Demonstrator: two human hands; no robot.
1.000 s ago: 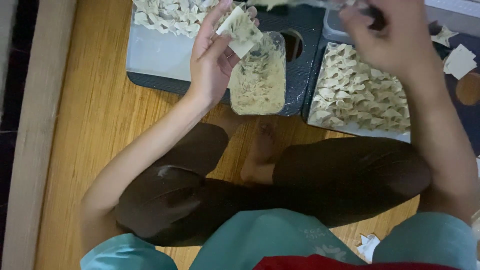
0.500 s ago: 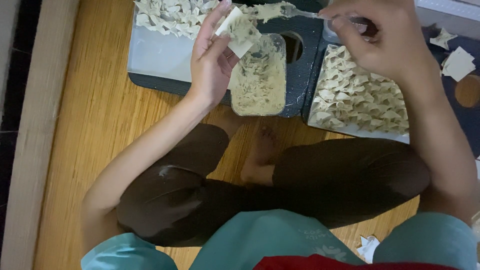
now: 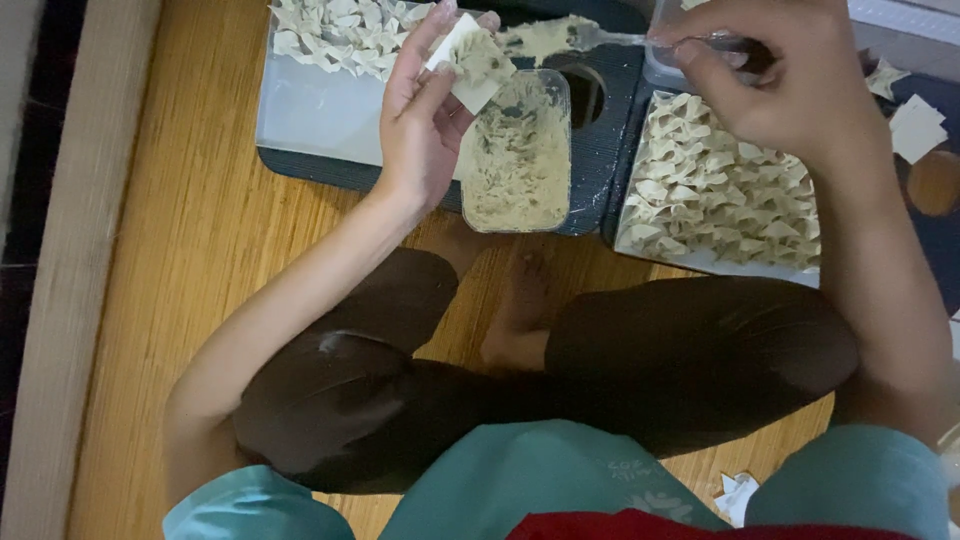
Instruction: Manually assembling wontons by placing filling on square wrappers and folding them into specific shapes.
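Fingers [image 3: 425, 60] of the left hand [image 3: 420, 130] cradle a square wrapper [image 3: 470, 62] above the filling tub [image 3: 517, 150]; right hand [image 3: 780, 85] fingers pinch a loaded spoon [image 3: 570, 38]. Overfilling could split the wrapper, or filling may drop onto the dark tray [image 3: 600, 170].

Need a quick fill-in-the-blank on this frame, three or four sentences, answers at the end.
1. The left hand holds a square ____ with filling on it.
2. The right hand holds a ____ loaded with filling.
3. The clear tub of filling stands on a dark ____.
4. The person sits ____ on the wooden floor.

Missing words: wrapper; spoon; mat; cross-legged
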